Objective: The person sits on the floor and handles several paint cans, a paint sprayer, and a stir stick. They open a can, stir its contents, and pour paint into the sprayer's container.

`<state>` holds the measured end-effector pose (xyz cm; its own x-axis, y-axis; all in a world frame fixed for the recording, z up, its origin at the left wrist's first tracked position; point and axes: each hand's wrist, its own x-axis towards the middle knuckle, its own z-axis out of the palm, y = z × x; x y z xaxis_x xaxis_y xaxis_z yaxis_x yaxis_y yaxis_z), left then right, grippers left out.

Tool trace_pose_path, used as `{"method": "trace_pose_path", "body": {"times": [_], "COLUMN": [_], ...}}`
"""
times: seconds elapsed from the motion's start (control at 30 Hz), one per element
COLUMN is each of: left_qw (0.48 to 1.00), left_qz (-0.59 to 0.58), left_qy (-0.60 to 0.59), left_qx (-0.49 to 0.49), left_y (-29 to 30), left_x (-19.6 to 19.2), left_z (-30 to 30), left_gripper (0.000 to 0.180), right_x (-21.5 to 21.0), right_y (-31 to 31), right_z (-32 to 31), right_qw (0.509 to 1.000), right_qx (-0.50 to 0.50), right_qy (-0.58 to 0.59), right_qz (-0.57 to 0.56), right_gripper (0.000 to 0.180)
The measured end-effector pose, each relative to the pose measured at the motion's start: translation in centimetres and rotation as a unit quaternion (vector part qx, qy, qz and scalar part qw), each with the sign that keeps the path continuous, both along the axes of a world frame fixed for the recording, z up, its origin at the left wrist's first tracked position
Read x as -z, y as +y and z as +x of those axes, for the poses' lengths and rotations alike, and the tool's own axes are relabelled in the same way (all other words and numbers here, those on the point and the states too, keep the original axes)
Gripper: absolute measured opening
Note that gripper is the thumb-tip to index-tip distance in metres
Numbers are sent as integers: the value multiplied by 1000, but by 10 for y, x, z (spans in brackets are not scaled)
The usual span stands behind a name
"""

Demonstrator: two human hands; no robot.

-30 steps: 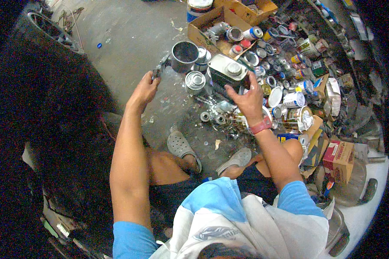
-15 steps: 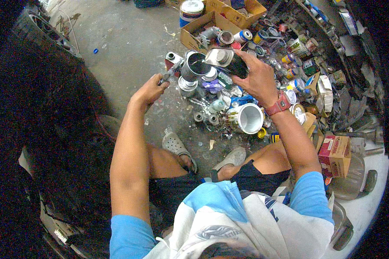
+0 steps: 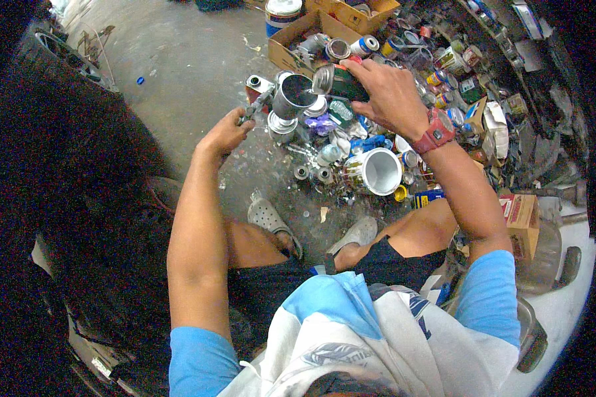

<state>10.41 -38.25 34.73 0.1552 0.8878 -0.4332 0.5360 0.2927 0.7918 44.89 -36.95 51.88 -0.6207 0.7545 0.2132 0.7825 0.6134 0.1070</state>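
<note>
Pouring step: dark tin [image 3: 341, 81] clamped in right hand [image 3: 387, 96], tipped over metal cup [image 3: 293, 96]; cup's handle gripped by left hand [image 3: 226, 132]. Steady tilt judged needed next.

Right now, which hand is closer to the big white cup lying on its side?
The right hand, directly above the white cup. The left hand is far off to its left.

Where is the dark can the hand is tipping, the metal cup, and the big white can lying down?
dark can [image 3: 334, 82], head view, its side
metal cup [image 3: 293, 98], head view, its rim
white can [image 3: 381, 171], head view, its open mouth
</note>
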Motion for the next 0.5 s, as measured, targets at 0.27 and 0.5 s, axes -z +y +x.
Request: {"method": "trace_pose_path", "body": {"times": [0.27,0.5], "left_qw": [1000,1000], "left_qz": [11,-18], "left_qy": [2,15], "left_qx": [9,7], "left_y": [-2,-7], "left_x": [-1,-7], "left_z": [3,4], "left_gripper": [33,38], "right_x": [-4,-9], "right_y": [4,0], "right_z": [-4,-8], "right_qw": [999,997], "right_qx": [-25,-39], "right_qy": [-22,-54], "right_qz": [21,32], "right_gripper": [69,68]}}
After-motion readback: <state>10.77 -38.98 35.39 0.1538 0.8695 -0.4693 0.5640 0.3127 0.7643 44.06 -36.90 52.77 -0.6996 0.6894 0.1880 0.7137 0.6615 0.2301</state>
